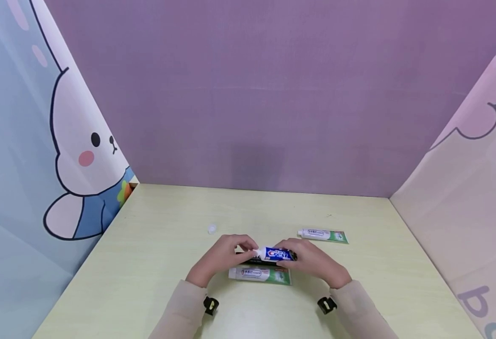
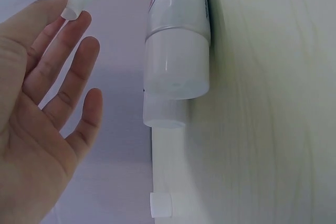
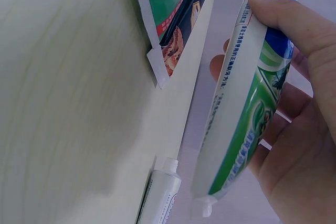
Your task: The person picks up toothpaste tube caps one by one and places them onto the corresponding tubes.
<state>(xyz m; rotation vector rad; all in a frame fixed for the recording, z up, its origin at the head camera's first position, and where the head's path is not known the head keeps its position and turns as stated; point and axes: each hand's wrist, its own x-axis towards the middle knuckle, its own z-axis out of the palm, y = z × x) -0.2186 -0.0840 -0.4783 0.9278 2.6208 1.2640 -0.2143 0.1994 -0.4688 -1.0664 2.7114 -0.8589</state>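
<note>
The right hand grips the body of a blue Crest tube, seen in the right wrist view as a blue, white and green tube between thumb and fingers. At the tube's narrow white end, the left hand pinches with thumb and fingertips; its other fingers are spread in the left wrist view. Under the held tube lies a black tube, mostly covered. Nearer the person, a white and green tube lies flat on the table.
Behind the right hand lies another white and green tube. A small white cap rests on the table left of the tubes. A purple panel stands at the back, with printed cloths at both sides.
</note>
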